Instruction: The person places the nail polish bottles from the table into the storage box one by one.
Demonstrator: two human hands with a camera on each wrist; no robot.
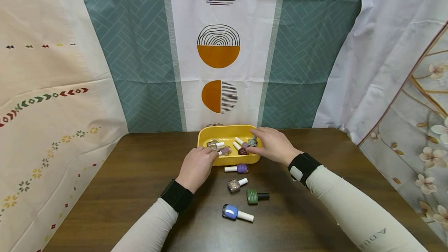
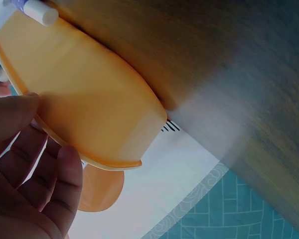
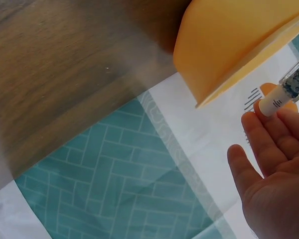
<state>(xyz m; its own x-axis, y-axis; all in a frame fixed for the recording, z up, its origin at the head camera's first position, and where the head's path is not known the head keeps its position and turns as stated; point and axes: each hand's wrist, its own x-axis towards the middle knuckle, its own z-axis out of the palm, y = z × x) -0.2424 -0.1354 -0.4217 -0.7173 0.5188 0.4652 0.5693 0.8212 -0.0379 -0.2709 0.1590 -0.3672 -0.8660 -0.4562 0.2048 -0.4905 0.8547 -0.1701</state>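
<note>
A yellow tray [image 1: 229, 160] holds several small nail polish bottles, among them one with a mauve body [image 1: 225, 150] and one with a dark red body [image 1: 242, 151]. My left hand [image 1: 197, 168] is at the tray's near left rim, its fingers loosely bent near a white cap; the index fingertip is hidden in the left wrist view. Over the tray's right end, my right hand [image 1: 274, 145] holds a speckled dark glitter nail polish bottle [image 3: 296, 82] between thumb and fingers. Its white cap [image 3: 273, 101] touches the fingertips in the right wrist view.
On the brown table [image 1: 140, 182], in front of the tray, lie a purple bottle [image 1: 242, 168], a brown glitter bottle [image 1: 233, 186], a green bottle [image 1: 252, 196] with a black cap and a blue bottle [image 1: 230, 211]. A patterned curtain [image 1: 224, 69] hangs behind the table.
</note>
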